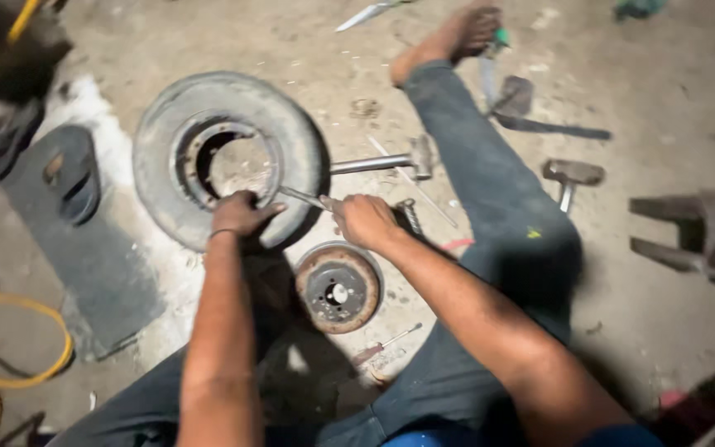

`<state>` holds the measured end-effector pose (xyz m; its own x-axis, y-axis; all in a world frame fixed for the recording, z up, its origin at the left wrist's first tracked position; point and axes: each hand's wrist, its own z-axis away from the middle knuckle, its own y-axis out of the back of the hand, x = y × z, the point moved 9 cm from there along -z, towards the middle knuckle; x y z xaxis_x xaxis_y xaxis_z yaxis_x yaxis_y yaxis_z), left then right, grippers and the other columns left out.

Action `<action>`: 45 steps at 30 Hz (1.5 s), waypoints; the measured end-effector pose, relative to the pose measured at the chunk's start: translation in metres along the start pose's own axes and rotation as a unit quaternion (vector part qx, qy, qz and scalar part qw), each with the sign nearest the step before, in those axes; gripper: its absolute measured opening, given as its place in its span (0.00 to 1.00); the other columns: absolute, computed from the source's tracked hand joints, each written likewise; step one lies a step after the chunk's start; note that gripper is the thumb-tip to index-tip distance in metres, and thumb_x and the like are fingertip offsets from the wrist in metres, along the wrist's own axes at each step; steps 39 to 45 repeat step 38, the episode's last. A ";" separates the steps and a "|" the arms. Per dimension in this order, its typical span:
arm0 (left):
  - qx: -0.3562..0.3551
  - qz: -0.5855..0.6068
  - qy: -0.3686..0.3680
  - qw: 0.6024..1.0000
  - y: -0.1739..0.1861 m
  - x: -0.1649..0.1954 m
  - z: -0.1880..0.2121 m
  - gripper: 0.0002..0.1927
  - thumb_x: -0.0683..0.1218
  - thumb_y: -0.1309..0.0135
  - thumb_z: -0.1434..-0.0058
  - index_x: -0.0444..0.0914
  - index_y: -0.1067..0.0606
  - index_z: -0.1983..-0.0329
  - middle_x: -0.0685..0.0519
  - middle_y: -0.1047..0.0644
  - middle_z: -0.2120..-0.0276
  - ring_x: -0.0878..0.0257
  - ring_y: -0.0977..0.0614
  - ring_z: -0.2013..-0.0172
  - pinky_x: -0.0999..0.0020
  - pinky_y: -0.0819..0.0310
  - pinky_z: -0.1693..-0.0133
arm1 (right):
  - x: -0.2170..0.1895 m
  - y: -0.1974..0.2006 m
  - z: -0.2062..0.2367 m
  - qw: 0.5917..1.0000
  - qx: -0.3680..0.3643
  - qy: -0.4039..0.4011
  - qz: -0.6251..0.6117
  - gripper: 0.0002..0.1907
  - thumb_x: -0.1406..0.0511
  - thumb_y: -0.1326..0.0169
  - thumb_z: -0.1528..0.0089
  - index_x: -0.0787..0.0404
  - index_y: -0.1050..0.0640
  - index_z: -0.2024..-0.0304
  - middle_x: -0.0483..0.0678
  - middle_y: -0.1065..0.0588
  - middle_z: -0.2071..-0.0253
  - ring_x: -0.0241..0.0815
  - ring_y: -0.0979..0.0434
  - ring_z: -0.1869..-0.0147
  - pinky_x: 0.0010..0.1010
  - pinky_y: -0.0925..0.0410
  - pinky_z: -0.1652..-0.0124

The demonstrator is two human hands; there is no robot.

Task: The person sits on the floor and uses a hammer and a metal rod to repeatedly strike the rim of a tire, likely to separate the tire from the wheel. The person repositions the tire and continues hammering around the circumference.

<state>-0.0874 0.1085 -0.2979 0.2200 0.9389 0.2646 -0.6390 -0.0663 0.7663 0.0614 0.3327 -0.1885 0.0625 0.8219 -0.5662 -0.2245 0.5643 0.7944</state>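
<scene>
The tyre (229,157) lies flat on the floor (664,99) between the legs, pinned by the left hand (240,213); the right hand (363,219), grip closed, levers a metal bar (301,197) under its near rim

We see a rusty brake drum (338,287) at btm centre, hammers (571,175) at right, yellow hose (10,364) at lower left.
</scene>
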 end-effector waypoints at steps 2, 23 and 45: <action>0.040 -0.027 0.004 0.999 0.003 0.002 0.003 0.45 0.80 0.42 0.55 0.36 0.17 0.58 0.39 0.18 0.58 0.43 0.17 0.53 0.50 0.26 0.47 | -0.014 -0.006 -0.012 0.999 -0.042 -0.033 0.011 0.23 0.66 0.45 0.44 0.54 0.21 0.44 0.60 0.21 0.69 0.62 0.19 0.63 0.54 0.28 0.63; 0.343 -0.076 -0.097 0.931 0.038 0.062 0.055 0.28 0.67 0.43 0.40 0.37 0.21 0.70 0.44 0.20 0.67 0.47 0.20 0.60 0.52 0.29 0.50 | 0.036 -0.057 -0.012 0.993 -0.039 -0.108 0.005 0.25 0.47 0.53 0.33 0.63 0.24 0.55 0.61 0.21 0.63 0.63 0.19 0.59 0.55 0.28 0.58; 0.018 0.061 0.004 0.998 -0.004 0.042 0.007 0.39 0.75 0.43 0.49 0.38 0.20 0.53 0.39 0.21 0.49 0.44 0.20 0.47 0.54 0.29 0.43 | 0.000 0.061 -0.024 0.999 0.023 -0.016 0.024 0.20 0.60 0.40 0.41 0.49 0.21 0.45 0.57 0.19 0.54 0.60 0.20 0.50 0.50 0.28 0.50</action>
